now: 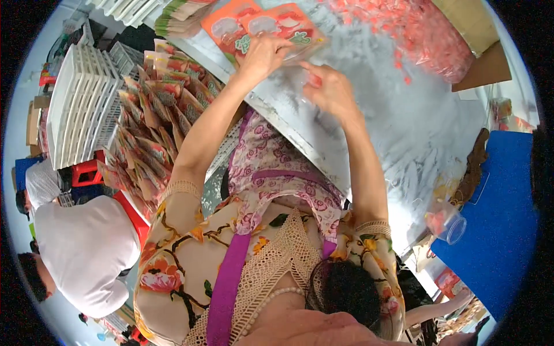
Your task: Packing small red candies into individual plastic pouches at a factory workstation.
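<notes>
While both arms reach far out over the grey worktable (404,115), the left hand (262,55) lies with its fingers curled onto an orange printed pouch (288,26), pinching its near edge so that the pouch stays pressed to the table top. Just to the right, the right hand (329,89) is closed around a small red piece (314,81) held between thumb and fingertips, close beside the pouch's near right corner. A second orange pouch (231,23) lies touching the first on its left. At the far right of the table sits a clear bag of red pieces (427,29), with a brown cardboard box (485,63) behind it. To the left, a fanned row of filled pouches (156,127) runs along the table's left edge, beside stacked white crates (81,104) and a red stool (86,170). A clear plastic cup (447,222) with red pieces rests at the near right by a blue surface (496,219). Another person in a white shirt (86,248) bends at the near left, well apart from the hands.
</notes>
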The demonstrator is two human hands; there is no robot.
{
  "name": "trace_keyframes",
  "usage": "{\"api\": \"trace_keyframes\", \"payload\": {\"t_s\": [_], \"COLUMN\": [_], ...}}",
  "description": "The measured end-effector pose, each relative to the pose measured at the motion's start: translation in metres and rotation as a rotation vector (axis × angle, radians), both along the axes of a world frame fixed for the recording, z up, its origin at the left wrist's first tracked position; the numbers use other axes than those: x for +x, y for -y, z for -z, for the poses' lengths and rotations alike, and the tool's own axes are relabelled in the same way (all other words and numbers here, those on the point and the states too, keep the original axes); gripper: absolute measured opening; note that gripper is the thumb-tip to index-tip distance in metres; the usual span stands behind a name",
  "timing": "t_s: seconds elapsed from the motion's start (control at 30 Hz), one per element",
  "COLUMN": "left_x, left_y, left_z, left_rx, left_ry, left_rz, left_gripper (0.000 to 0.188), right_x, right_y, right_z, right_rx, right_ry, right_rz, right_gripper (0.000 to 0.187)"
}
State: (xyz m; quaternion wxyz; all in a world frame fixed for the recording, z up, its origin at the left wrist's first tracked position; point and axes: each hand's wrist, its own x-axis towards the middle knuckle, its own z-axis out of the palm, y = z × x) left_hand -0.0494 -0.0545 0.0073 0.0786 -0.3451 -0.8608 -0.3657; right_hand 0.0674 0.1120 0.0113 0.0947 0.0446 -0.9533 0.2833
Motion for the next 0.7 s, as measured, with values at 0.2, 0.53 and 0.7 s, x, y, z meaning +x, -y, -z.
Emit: {"api": "trace_keyframes", "payload": {"t_s": [0.2, 0.53, 0.7], "left_x": [0.004, 0.021, 0.029], "left_y": [-0.012, -0.026, -0.035], "left_z": [0.006, -0.006, -0.003], "left_rx": [0.028, 0.056, 0.215], "left_ry": [0.086, 0.276, 0.196], "left_rz": [-0.020, -0.190, -0.219], "left_gripper": [0.017, 0.020, 0.020], "right_x": [0.003, -0.024, -0.022], "right_y": [-0.008, 0.016, 0.012], "right_z": [-0.029, 0.002, 0.009], "right_rx": [-1.042, -1.012, -0.632], "right_ry": [0.137, -0.060, -0.079], "right_rz": [0.232, 0.304, 0.379], "right_gripper": [0.034, 0.027, 0.026]}}
